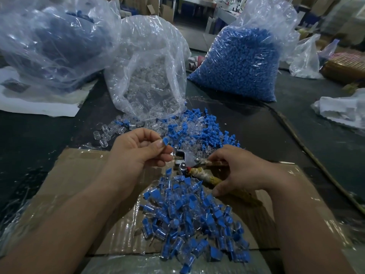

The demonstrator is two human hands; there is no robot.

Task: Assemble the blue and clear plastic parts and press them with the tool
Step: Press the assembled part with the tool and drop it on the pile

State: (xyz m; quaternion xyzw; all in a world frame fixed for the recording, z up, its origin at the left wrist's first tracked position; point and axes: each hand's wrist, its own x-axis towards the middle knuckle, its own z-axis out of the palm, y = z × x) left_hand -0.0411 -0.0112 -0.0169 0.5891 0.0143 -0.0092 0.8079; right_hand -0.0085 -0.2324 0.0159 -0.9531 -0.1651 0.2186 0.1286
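Observation:
My left hand (138, 149) pinches a small blue plastic part (166, 140) between thumb and fingers, right beside the metal jaws of the pressing tool (186, 158). My right hand (237, 169) grips the tool's taped handles (207, 176). Loose blue and clear parts (197, 129) lie mixed just beyond the tool. A heap of assembled blue-and-clear pieces (191, 218) sits on the taped cardboard (79, 175) below my hands.
An open bag of clear parts (150, 76) stands behind the loose pile. A full bag of blue parts (241, 60) is at the back right, another large bag (49, 40) at the back left. White paper (39, 103) lies left, crumpled plastic (341, 111) right.

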